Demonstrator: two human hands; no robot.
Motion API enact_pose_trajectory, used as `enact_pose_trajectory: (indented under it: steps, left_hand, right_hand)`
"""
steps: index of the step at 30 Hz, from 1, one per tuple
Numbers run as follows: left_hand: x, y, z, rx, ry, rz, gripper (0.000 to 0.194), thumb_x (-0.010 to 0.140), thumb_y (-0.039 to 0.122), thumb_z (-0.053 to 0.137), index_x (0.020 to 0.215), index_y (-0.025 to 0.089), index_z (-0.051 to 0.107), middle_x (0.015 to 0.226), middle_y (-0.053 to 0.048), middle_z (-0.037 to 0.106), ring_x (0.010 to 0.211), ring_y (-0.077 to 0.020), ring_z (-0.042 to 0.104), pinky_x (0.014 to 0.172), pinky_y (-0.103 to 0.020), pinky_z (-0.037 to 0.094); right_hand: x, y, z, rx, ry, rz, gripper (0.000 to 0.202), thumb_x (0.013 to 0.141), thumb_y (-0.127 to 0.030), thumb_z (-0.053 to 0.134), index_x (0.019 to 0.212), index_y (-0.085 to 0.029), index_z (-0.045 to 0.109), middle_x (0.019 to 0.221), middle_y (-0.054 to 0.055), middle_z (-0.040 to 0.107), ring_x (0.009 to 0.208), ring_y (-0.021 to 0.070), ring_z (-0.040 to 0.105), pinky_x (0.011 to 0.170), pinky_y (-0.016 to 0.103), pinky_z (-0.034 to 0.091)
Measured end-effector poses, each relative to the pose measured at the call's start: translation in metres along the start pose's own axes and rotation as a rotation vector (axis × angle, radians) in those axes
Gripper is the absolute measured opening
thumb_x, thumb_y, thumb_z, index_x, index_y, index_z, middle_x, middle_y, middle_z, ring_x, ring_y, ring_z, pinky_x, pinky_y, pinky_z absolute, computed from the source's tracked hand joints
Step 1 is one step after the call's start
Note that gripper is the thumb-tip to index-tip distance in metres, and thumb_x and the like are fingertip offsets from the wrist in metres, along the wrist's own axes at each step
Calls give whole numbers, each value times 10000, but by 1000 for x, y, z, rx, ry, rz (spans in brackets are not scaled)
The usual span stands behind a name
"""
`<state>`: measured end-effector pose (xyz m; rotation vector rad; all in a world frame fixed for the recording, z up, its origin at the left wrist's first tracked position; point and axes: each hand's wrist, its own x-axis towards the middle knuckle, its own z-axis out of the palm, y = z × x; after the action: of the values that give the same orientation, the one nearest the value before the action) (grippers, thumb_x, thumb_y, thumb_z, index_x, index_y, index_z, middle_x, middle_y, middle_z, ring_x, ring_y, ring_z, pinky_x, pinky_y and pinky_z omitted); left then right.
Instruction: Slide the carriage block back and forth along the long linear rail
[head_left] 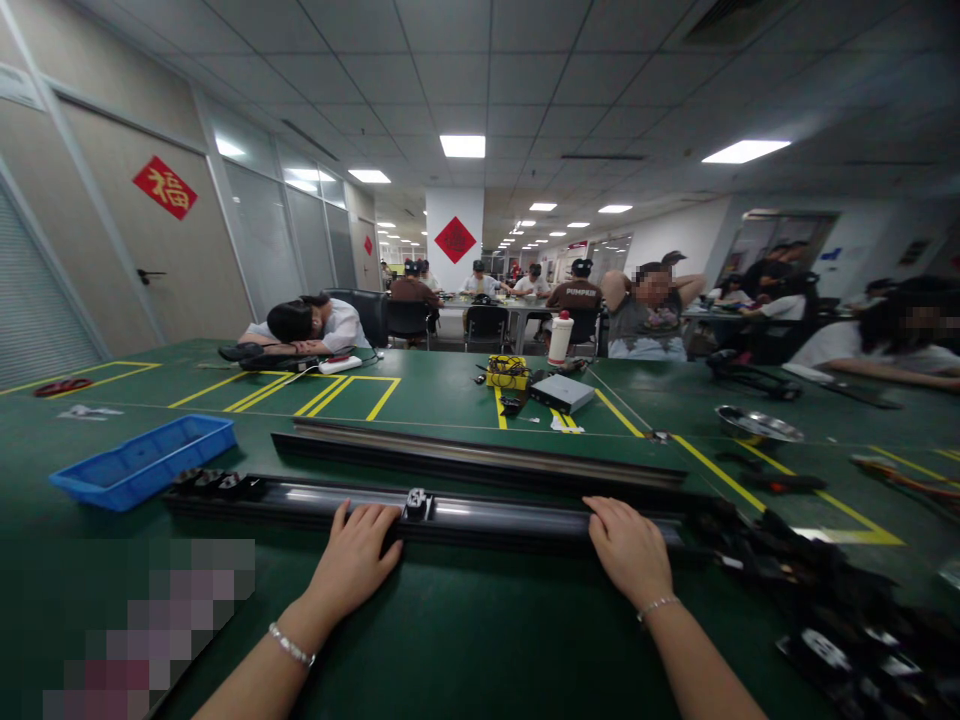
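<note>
A long black channel-shaped rail lies across the green table in front of me. A small black-and-silver block sits in its channel near the middle, and several similar blocks are at its left end. My left hand grips the rail just left of the middle block, fingers curled over the near edge and thumb on the near side. Farther right, my right hand is closed over the near edge too. Its fingertips are partly hidden. Behind lies a second long dark rail.
At the left stands a blue tray. Dark parts pile up at the right. Farther back are a metal bowl, a grey box, a yellow box and a white bottle. People sit around the far side.
</note>
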<state>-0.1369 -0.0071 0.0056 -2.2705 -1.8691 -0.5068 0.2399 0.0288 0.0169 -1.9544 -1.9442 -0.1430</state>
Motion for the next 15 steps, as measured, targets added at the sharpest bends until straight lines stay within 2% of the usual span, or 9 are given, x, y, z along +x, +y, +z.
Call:
enact_pose_trajectory:
  steps: [15]
  left_hand:
    - [2,32,2,-47,-3,51,367,793,248,501,1157,244,548,1140,-60,609,1110,-238,501,1083,-490,171]
  right_hand:
    - [1,0,1,4,0,12,444,866,-285,290,1154,-254,626,1227,23,622,1183,193,499,942,391,370]
